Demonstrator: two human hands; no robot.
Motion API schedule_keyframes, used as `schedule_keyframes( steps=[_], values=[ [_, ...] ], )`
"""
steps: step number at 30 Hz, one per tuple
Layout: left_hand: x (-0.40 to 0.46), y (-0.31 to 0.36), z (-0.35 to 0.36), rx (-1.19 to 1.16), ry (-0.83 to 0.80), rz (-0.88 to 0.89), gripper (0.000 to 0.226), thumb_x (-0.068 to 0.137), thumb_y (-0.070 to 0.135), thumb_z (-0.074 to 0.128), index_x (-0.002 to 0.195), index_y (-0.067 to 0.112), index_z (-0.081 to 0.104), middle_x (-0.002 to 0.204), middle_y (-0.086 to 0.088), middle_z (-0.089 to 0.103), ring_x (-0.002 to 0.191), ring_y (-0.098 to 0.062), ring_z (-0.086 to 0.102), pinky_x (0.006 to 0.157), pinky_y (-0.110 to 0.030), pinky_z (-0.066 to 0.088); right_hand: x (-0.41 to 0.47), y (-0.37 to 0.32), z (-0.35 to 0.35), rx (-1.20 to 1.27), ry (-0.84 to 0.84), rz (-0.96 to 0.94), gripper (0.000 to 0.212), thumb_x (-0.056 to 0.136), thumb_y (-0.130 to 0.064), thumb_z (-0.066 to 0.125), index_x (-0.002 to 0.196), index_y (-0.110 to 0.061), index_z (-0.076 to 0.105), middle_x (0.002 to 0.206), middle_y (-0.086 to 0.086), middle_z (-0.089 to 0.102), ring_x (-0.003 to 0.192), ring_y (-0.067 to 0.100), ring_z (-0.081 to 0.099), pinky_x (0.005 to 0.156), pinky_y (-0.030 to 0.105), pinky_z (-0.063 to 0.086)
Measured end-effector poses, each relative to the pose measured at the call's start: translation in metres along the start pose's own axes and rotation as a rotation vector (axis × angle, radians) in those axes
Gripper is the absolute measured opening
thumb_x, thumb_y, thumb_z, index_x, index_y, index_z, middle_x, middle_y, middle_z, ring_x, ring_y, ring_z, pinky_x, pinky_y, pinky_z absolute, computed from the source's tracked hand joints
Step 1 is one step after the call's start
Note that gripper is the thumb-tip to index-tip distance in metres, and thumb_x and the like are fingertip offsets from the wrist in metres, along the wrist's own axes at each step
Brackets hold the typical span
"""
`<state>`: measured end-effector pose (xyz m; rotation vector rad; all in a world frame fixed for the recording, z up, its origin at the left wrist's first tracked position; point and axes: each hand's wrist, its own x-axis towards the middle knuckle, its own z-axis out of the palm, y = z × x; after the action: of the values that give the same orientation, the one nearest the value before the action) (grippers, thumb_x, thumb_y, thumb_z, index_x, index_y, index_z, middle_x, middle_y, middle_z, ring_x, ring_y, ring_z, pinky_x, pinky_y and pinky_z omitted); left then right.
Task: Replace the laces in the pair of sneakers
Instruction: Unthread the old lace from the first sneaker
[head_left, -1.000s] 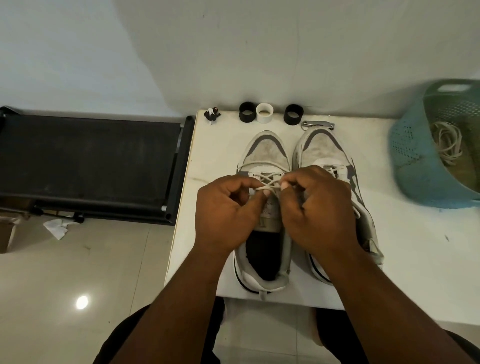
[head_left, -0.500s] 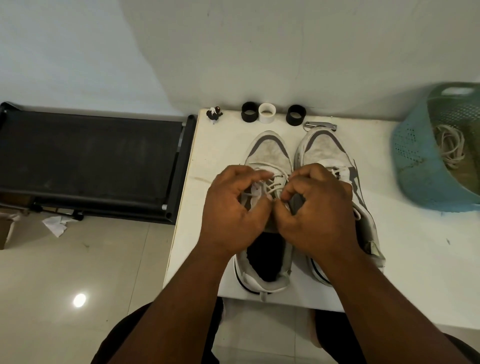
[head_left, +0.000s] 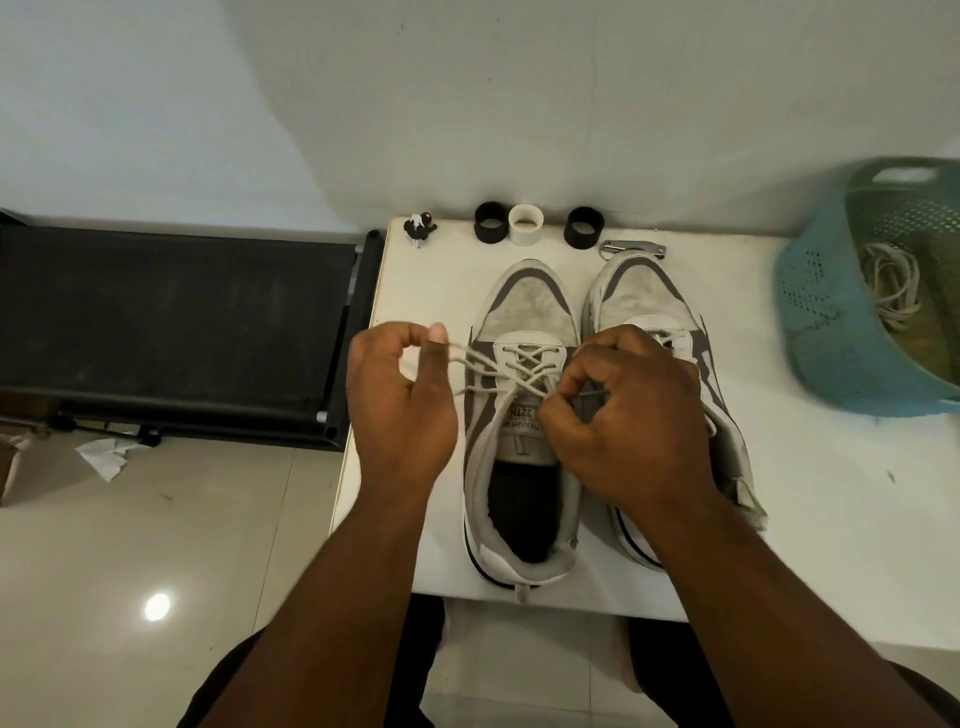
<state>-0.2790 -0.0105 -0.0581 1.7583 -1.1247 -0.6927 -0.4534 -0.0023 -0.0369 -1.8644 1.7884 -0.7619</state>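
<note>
Nearest us, our left hand has its fingers curled, pinching the free end of the pale lace out to the left of the left sneaker. Our right hand has its fingers bent in tight, gripping the same lace over the tongue, just right of the crossings. The lace runs taut from the left fingertips across the eyelets to the right fingertips, criss-crossed over the upper part of the shoe. Both sneakers stand side by side on the white table, long axis running away from us, heels near our wrists and toes pointing to the wall; the right sneaker lies partly under our right hand. Beyond the toes sit two black rings, a white ring between them, a small figurine and a metal clip. Far right of our right fingers, a blue perforated basket holds a coil of pale laces
</note>
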Motion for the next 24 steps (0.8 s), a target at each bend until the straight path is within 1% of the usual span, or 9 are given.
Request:
schedule_keyframes(
  steps=[1,3,5,9,12,15,19,22,24],
  values=[
    [-0.002,0.000,-0.001,0.012,-0.036,0.130,0.006,0.099,0.045,0.062,0.095,0.041,0.063,0.121,0.011,0.056,0.118,-0.007,0.055,0.093,-0.032,0.048,0.000,0.000,0.000,-0.003,-0.002,-0.001,0.009,0.071,-0.037,0.070,0.070,-0.030,0.064,0.088,-0.019,0.056,0.084,0.003,0.054,0.087,0.049,0.051],
    [-0.007,-0.003,0.001,0.083,-0.216,0.301,0.023,0.090,0.048,0.069,0.110,0.036,0.070,0.138,0.013,0.052,0.136,-0.014,0.045,0.106,-0.029,0.041,0.001,-0.001,0.001,-0.011,0.001,-0.007,0.013,0.072,-0.041,0.069,0.070,-0.029,0.063,0.088,-0.018,0.056,0.084,0.005,0.055,0.085,0.049,0.051],
    [-0.009,-0.006,0.005,0.188,-0.328,0.271,0.029,0.082,0.050,0.074,0.108,0.036,0.075,0.141,0.014,0.054,0.137,-0.012,0.044,0.107,-0.026,0.039,0.001,-0.002,0.000,0.010,0.015,-0.009,0.015,0.071,-0.044,0.067,0.069,-0.030,0.063,0.087,-0.016,0.057,0.083,0.007,0.056,0.084,0.050,0.051],
    [-0.008,-0.006,0.005,0.172,-0.236,0.233,0.009,0.081,0.043,0.077,0.088,0.037,0.077,0.122,0.021,0.063,0.121,-0.008,0.057,0.097,-0.025,0.047,0.001,0.000,0.000,0.022,0.009,-0.009,0.011,0.069,-0.039,0.067,0.070,-0.029,0.063,0.085,-0.016,0.057,0.081,0.007,0.056,0.083,0.050,0.051],
    [-0.010,-0.004,0.006,0.175,-0.251,0.240,0.017,0.080,0.047,0.075,0.092,0.035,0.078,0.125,0.019,0.064,0.122,-0.009,0.058,0.100,-0.027,0.047,0.001,0.001,0.001,-0.018,-0.005,-0.017,0.012,0.072,-0.041,0.067,0.071,-0.030,0.062,0.084,-0.015,0.057,0.082,0.007,0.055,0.084,0.049,0.050],
    [-0.012,-0.006,0.008,0.219,-0.282,0.230,0.032,0.080,0.054,0.074,0.101,0.031,0.081,0.133,0.014,0.065,0.127,-0.007,0.054,0.099,-0.019,0.040,0.001,0.000,0.000,-0.020,0.004,-0.034,0.013,0.074,-0.042,0.067,0.071,-0.031,0.060,0.083,-0.015,0.055,0.081,0.008,0.054,0.083,0.049,0.050],
    [-0.016,-0.001,0.012,0.255,-0.246,0.263,0.026,0.084,0.045,0.071,0.102,0.030,0.082,0.133,0.012,0.067,0.123,-0.003,0.051,0.097,-0.011,0.031,0.001,-0.002,0.001,-0.040,0.001,-0.029,0.013,0.073,-0.042,0.064,0.071,-0.029,0.063,0.084,-0.016,0.056,0.082,0.008,0.054,0.087,0.048,0.047],
    [-0.017,0.000,0.013,0.280,-0.248,0.297,0.024,0.088,0.040,0.068,0.101,0.026,0.081,0.129,0.011,0.069,0.121,-0.007,0.055,0.101,-0.020,0.038,0.001,-0.002,0.001,-0.040,-0.007,-0.026,0.013,0.072,-0.042,0.064,0.071,-0.029,0.064,0.084,-0.015,0.058,0.082,0.009,0.055,0.087,0.048,0.047],
    [-0.019,0.003,0.014,0.244,-0.195,0.306,0.017,0.092,0.034,0.066,0.097,0.024,0.078,0.120,0.015,0.068,0.116,-0.005,0.058,0.100,-0.018,0.041,0.001,-0.001,0.001,-0.044,-0.013,-0.021,0.012,0.072,-0.040,0.065,0.071,-0.029,0.064,0.084,-0.014,0.059,0.083,0.007,0.055,0.087,0.048,0.047]
  ],
)
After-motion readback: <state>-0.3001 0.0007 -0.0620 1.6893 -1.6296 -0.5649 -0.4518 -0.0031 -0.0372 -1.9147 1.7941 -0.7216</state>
